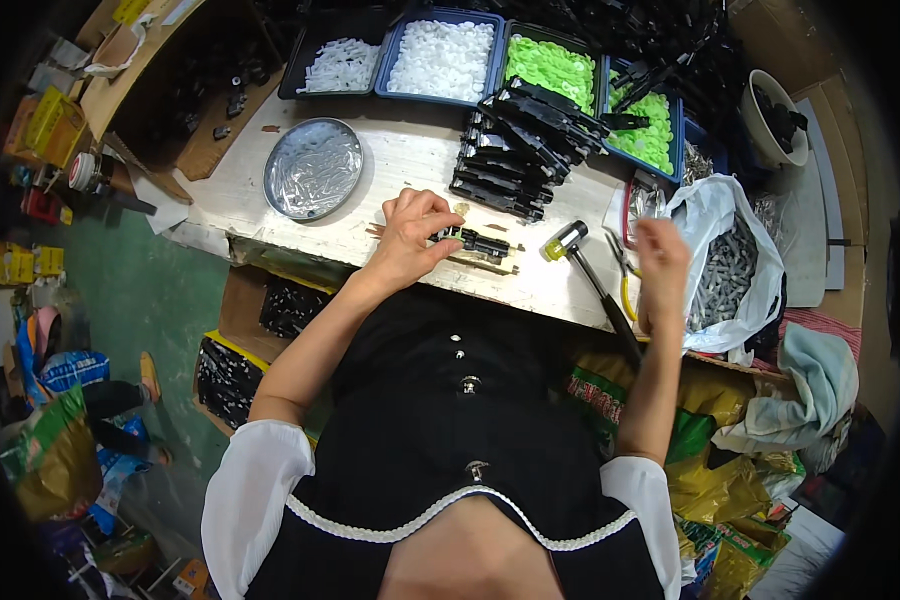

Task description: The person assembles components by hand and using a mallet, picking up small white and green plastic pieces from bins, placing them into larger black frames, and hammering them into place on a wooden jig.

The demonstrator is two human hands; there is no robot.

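Note:
My left hand (410,238) is closed, its thumb and fingertips pinching the left end of a long black plastic part (485,243) that lies near the table's front edge. Whether a smaller piece sits between those fingertips is too small to tell. My right hand (662,270) is raised beside a white plastic bag (765,275) full of small grey parts (727,278). Motion smears its fingers, so any thing in them cannot be made out. Between the hands lies a hammer (568,241) with a yellowish face and dark handle. Yellow-handled pliers (626,290) lie close to my right hand.
Behind the black part is a stack of black plastic parts (510,160). A round metal tray (312,170) stands at the left. Along the back are bins of white pieces (440,62) and green pieces (550,68). A pale bowl (776,120) stands at the far right.

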